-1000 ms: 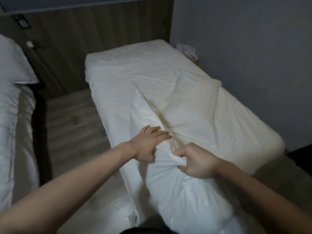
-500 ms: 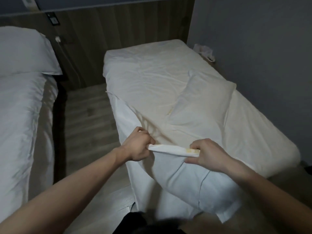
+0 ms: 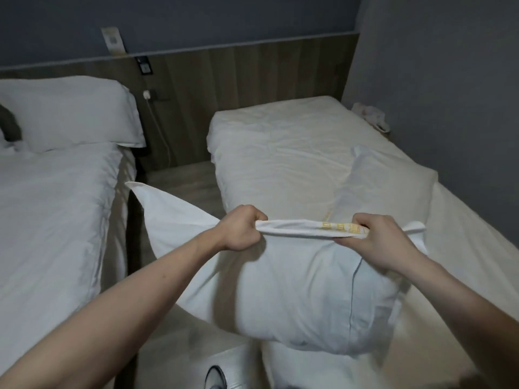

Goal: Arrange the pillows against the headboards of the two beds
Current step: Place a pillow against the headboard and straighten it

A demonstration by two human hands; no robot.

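I hold a white pillow (image 3: 303, 290) up by its top edge over the gap and the near corner of the right bed (image 3: 280, 153). My left hand (image 3: 241, 228) grips the edge's left part, and my right hand (image 3: 379, 240) grips the right part by a yellow-patterned trim. A second pillow (image 3: 390, 186) lies flat on the middle of the right bed, away from the wooden headboard (image 3: 252, 77). On the left bed (image 3: 50, 206) another white pillow (image 3: 70, 110) rests against the headboard.
A wood-floor aisle (image 3: 191, 186) runs between the beds. A charger cable (image 3: 161, 130) hangs from a wall socket there. A crumpled white item (image 3: 370, 115) sits by the grey wall at the right bed's far corner. A shoe (image 3: 216, 379) shows at the bottom.
Both hands have lifted the pillow off the right bed and swung it up and left, hanging from its top edge. The view has tilted up, showing the left bed's pillow and headboard.
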